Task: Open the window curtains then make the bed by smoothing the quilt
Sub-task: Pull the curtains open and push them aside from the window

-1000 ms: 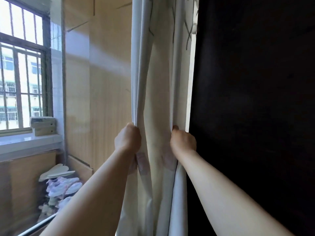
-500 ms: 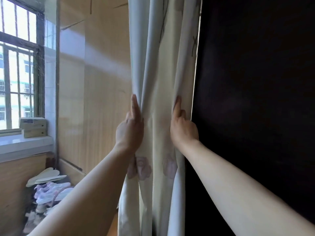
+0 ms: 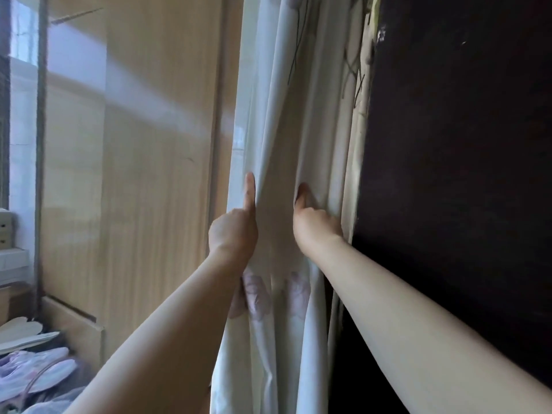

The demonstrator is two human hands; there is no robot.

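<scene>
The curtain (image 3: 280, 144) hangs bunched between both hands, just beside the dark panel (image 3: 463, 174); the left hand (image 3: 234, 231) curls round its left fold, forefinger straight up; the right hand (image 3: 316, 225) pinches the right fold, fingers buried; best squeeze the folds together and push rightward; a second ago both were plain fists.

cam: head, one wide-angle view | from: person's head, behind both outstretched arms | faces: forward at the bunched curtain (image 3: 280, 130), wood panel (image 3: 149, 174) to its left, dark surface (image 3: 463, 144) to its right | range: near, within reach
</scene>
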